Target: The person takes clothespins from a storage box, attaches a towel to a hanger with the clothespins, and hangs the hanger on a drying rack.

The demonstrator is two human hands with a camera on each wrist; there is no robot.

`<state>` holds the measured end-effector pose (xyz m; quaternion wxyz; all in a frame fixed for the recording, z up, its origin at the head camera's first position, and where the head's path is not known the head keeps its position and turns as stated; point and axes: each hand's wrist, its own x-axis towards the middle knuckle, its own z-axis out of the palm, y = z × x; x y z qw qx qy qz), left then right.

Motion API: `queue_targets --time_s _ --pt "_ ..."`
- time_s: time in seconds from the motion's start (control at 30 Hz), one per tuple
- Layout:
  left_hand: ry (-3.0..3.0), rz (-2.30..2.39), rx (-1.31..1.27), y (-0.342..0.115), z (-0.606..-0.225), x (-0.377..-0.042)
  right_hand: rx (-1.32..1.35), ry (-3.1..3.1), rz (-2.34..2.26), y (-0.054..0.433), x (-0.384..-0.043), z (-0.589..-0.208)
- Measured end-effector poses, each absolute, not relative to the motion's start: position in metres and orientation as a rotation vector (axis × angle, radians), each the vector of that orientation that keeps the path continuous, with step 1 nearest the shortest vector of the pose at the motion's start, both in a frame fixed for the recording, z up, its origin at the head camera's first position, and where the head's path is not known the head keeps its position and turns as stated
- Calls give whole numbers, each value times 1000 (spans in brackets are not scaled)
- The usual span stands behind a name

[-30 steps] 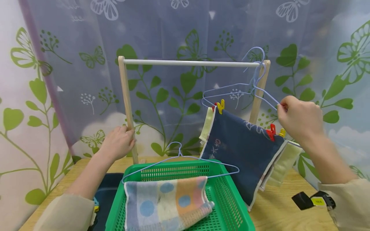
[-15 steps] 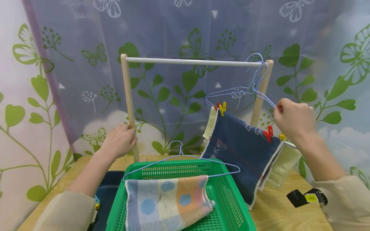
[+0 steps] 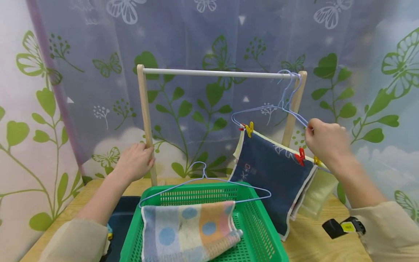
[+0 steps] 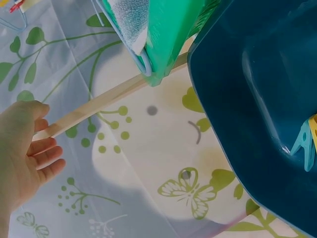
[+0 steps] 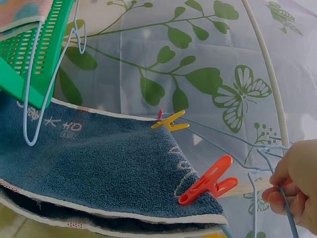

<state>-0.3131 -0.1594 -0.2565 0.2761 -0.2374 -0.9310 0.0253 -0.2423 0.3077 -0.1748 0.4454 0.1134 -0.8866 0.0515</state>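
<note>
My left hand point(image 3: 135, 162) grips the left wooden post point(image 3: 146, 112) of a drying rack, thumb and fingers round it in the left wrist view. With my right hand point(image 3: 330, 142) I pinch the right arm of a blue wire hanger point(image 3: 298, 115) near the rack's right end. Clipped to that hanger is a navy towel point(image 3: 271, 178), held by a yellow clothespin point(image 3: 250, 129) and a red clothespin point(image 5: 208, 181). Behind it hangs a pale yellow towel point(image 3: 317, 198) on a second hanger. Both hooks are at the white rail point(image 3: 212, 73).
A green basket point(image 3: 266, 225) stands in front, holding a pastel dotted towel point(image 3: 190, 227) on another blue hanger point(image 3: 204, 177). Left of it sits a dark blue tub point(image 4: 233, 124) with a light blue clothespin point(image 4: 303, 144) inside. The wooden tabletop point(image 3: 320, 240) lies beneath.
My right hand has moved down and left with the navy towel's hanger. Its hook, earlier raised above the rail, is now lower, at the rail. The left hand stays on the post.
</note>
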Motion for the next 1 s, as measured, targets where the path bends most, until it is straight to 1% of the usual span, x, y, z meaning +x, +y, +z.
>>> queue_targets --time_s 0.37,0.63,1.0 --pt "-2507 68 -639 -160 -255 -313 294 -2226 120 309 -246 -178" --pt "-2517 73 -640 -160 -256 -312 334 -2068 149 308 -250 -182" --pt "-2522 78 -641 -159 -255 -314 329 -1930 119 311 -248 -172"
